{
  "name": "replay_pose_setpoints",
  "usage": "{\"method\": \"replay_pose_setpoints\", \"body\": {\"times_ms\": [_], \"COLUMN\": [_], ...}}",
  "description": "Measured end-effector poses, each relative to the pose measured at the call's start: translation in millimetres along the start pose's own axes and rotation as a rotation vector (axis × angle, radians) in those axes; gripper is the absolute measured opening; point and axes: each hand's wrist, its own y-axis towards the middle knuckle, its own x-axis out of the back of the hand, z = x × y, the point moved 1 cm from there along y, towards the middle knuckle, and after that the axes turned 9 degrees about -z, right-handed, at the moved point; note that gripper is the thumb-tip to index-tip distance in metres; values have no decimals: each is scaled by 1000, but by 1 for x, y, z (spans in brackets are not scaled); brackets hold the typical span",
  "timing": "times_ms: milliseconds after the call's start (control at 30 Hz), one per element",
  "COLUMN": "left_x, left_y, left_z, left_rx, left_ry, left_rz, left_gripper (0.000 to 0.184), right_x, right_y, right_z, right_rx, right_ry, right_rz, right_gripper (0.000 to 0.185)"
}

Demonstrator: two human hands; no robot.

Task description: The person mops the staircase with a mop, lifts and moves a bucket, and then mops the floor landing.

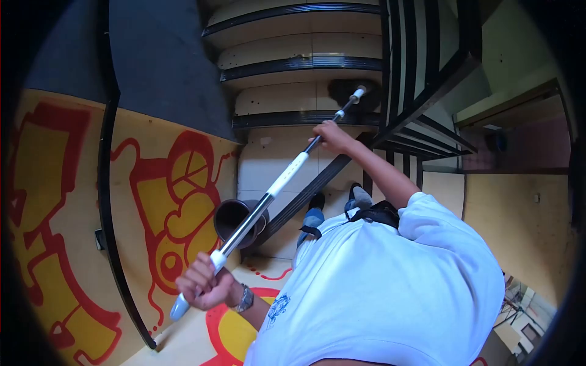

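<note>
A long mop handle [287,175], white and metallic, runs diagonally across the view. My left hand [204,282], with a watch on its wrist, is wrapped round the handle near its lower-left end. Farther up, my right hand [331,136] grips the dark part of the same pole. A dark mop head [348,91] lies at the pole's far end on a stair tread, close to the railing. Below the middle of the pole stands a dark bucket [232,221], partly covered by it.
Tiled stairs with black edge strips [302,63] rise ahead. A black metal railing [427,91] borders them on the right. On the left, a black handrail [110,201] runs along a wall painted red and yellow [198,219]. My feet stand beside the bucket.
</note>
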Motion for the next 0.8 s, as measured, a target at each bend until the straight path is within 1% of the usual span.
{"method": "replay_pose_setpoints", "body": {"times_ms": [100, 167, 233, 300, 367, 433, 467, 567, 633, 700, 733, 800], "left_x": [6, 18, 25, 32, 32, 22, 19, 14, 12, 2, 0, -4], "left_y": [3, 5, 5, 2, -1, -1, -1, 4, 11, 12, 10, 3], "left_z": [39, 59, 60, 51, 34, 13, 3, -23, -39, -56, -64, -78], "left_rx": [109, 156, 218, 260, 242, 226, 229, 187, 142, 118, 94, 55], "left_ry": [-102, -101, -55, -48, -13, -19, -17, 46, 184, 254, 271, 346], "left_rz": [24, 2, -11, 5, 88, 204, 199, 229, 336, 323, 326, 323], "left_gripper": [36, 37, 37, 38, 39, 39, 39, 39, 41, 42, 42, 43], "right_x": [10, 6, -7, -21, -25, -23, -20, -31, -32, -45, -53, -72], "right_y": [-13, -15, -9, -7, -11, -11, -9, 4, 20, 40, 49, 68], "right_z": [-33, -48, -53, -55, -46, -29, -19, -5, 13, 27, 33, 48], "right_rx": [-74, -47, -130, -119, -123, -95, -59, -42, -30, 70, 68, 182], "right_ry": [-66, -57, -116, -108, -106, -60, -32, 16, 20, 40, 41, 187], "right_rz": [-56, -84, -27, -43, -57, -127, -138, -149, -147, -91, -96, -57], "right_gripper": [29, 28, 23, 19, 16, 15, 16, 17, 19, 22, 22, 20]}}
